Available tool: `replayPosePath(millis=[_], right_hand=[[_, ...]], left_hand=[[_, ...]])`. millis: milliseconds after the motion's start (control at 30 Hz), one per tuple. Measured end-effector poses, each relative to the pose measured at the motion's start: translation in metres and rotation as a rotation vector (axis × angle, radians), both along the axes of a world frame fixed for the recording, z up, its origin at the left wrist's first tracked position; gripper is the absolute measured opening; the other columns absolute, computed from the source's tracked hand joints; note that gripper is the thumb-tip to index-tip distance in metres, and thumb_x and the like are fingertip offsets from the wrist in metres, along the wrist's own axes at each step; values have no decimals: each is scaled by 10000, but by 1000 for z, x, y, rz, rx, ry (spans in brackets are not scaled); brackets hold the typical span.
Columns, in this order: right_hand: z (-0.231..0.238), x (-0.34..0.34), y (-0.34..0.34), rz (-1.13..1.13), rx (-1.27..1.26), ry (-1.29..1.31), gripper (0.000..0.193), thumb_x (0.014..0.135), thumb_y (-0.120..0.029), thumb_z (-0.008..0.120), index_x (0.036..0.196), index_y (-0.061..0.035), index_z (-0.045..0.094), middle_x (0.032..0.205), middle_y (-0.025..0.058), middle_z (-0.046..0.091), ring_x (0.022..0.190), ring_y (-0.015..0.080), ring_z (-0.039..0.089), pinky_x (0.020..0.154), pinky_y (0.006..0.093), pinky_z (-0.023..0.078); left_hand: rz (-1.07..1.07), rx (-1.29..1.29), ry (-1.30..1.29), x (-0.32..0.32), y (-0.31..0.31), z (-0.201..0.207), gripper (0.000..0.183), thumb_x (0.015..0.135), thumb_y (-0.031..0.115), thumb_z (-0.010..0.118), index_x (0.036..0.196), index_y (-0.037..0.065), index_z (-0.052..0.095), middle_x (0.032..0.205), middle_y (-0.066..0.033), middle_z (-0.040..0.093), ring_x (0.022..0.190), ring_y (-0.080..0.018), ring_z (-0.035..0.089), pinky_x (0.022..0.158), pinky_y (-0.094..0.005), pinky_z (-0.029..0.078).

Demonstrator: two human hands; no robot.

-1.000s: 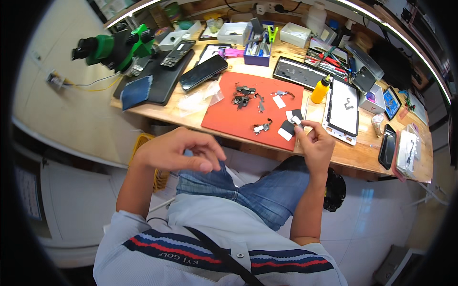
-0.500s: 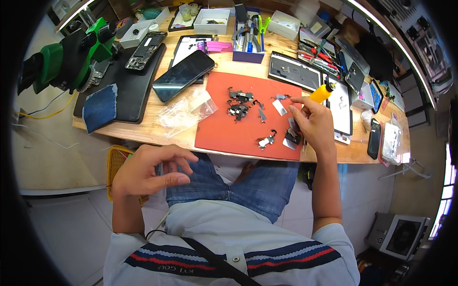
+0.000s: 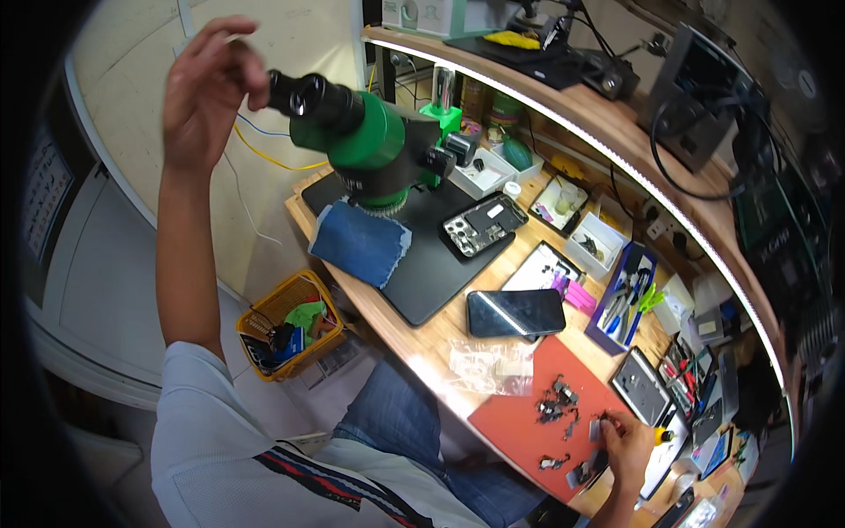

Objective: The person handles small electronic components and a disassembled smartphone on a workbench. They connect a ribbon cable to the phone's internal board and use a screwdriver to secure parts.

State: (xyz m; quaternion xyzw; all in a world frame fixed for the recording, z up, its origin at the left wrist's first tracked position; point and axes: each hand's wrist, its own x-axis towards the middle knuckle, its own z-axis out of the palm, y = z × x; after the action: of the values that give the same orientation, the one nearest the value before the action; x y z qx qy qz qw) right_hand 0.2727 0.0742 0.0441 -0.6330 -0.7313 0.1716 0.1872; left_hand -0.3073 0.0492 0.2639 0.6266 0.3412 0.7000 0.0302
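Observation:
My left hand [image 3: 211,101] is raised at the far left, its fingers apart and loosely bent, beside the black eyepieces [image 3: 304,92] of a green and black microscope [image 3: 365,136]. Whether it touches them, I cannot tell. My right hand [image 3: 629,447] rests at the right side of an orange-red mat [image 3: 519,409], thumb and fingertips drawn together over a small grey piece [image 3: 595,431]. What lies between those fingertips is hidden. Several small dark phone parts [image 3: 556,403] lie on the mat, with another small part [image 3: 553,463] nearer me. A yellow bottle [image 3: 662,436] shows behind my right hand.
A dark-screened phone [image 3: 515,314] and a clear plastic bag [image 3: 491,368] lie left of the mat. Under the microscope, a black pad [image 3: 422,282] carries a blue cloth [image 3: 361,244] and an opened phone [image 3: 484,224]. A yellow basket [image 3: 290,321] stands below the table edge.
My view has swung left toward the microscope. My left hand has risen from above my lap to the eyepieces. My right hand stays by the small pieces on the mat.

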Motion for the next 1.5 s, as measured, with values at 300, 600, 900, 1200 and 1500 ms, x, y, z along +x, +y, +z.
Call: replayPosePath(millis=[300,600,900,1200,1500], right_hand=[[3,2,26,-74,-262,-156,164,732,-164,723,805,-17,732,671,139,687,639,263,688,626,381,530],[136,-61,17,-215,-265,20,196,740,-179,766,793,-2,700,604,107,635,562,214,614,561,352,471],[151,-140,-29,-315,-322,376,96,789,-64,737,843,8,704,626,21,620,532,69,532,489,242,390],[146,-147,-57,-433,-352,383,117,804,-89,739,855,13,713,597,33,604,530,82,524,483,258,390],[162,-153,-35,-461,-324,255,137,781,-108,756,834,5,702,592,13,567,528,80,514,489,262,401]], left_hand=[[116,-783,309,-69,140,84,295,969,291,585,1195,112,650,678,-11,600,518,-34,509,421,-204,382],[440,-903,752,-105,263,26,311,851,144,575,1153,91,526,851,-188,676,848,-385,674,740,-518,511],[482,-863,748,-102,242,35,334,841,148,598,1171,96,576,773,-181,685,769,-372,689,652,-518,526],[411,-1053,605,-122,138,61,251,804,192,662,1018,79,726,914,-169,717,835,-356,687,749,-459,542],[448,-803,432,-128,126,53,206,798,215,729,915,46,711,898,-147,658,930,-340,620,816,-445,496]])
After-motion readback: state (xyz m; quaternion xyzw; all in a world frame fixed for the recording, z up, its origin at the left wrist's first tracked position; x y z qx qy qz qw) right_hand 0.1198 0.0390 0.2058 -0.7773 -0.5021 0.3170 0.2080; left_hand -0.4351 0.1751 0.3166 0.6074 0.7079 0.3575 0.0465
